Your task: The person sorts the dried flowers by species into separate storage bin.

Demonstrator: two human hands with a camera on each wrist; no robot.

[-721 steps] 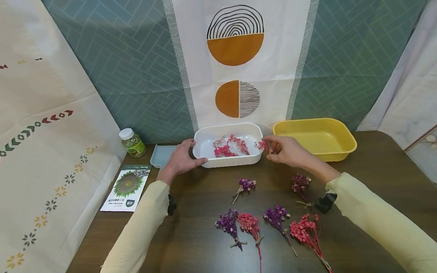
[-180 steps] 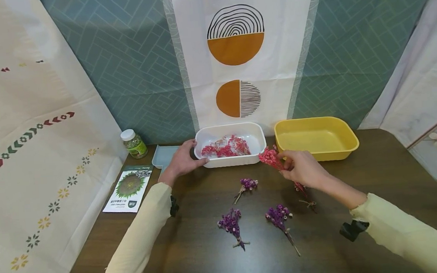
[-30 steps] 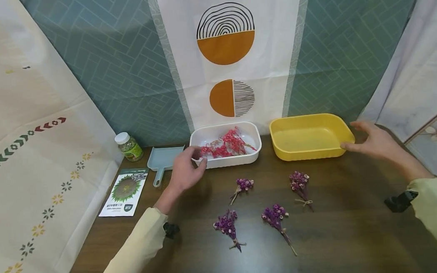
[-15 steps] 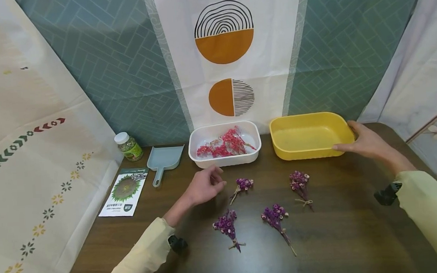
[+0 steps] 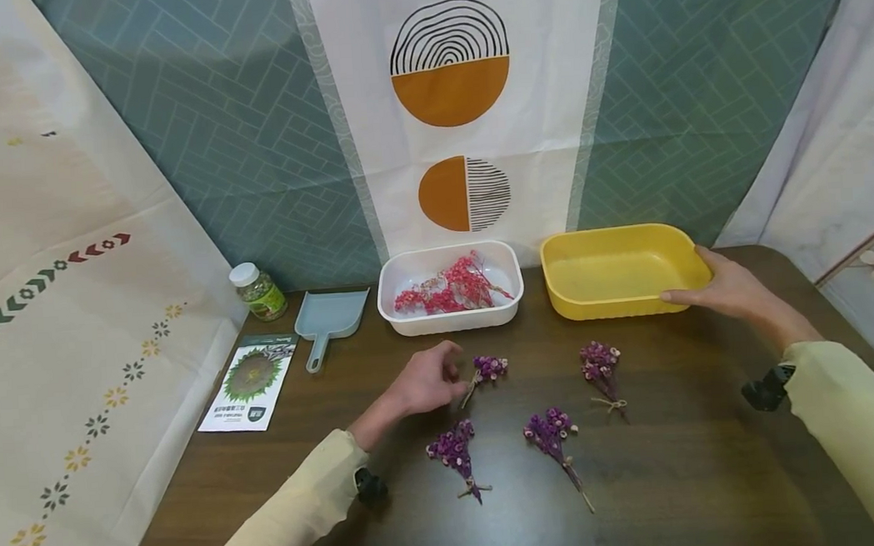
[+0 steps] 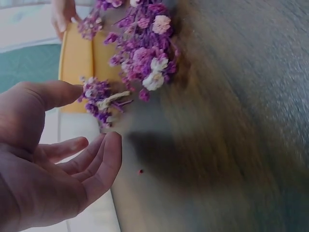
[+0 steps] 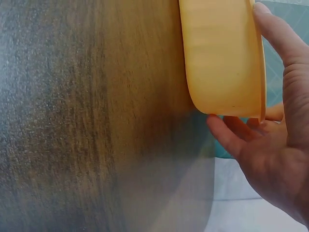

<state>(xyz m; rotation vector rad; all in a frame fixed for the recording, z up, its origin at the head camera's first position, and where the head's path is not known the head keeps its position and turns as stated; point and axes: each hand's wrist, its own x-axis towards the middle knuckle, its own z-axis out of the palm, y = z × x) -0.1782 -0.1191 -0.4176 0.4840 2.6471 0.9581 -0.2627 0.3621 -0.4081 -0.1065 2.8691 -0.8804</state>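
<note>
Loosely parted left fingers point(image 6: 111, 155) near flowers point(image 5: 491, 367)

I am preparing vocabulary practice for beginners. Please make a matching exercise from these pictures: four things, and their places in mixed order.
1. left hand
2. right hand
3. pink flowers
4. dustpan

A. inside the white tray
B. between the jar and the white tray
C. gripping the yellow tray
D. close to a purple flower bunch

Pairs: 1-D, 2-C, 3-A, 4-B
</note>
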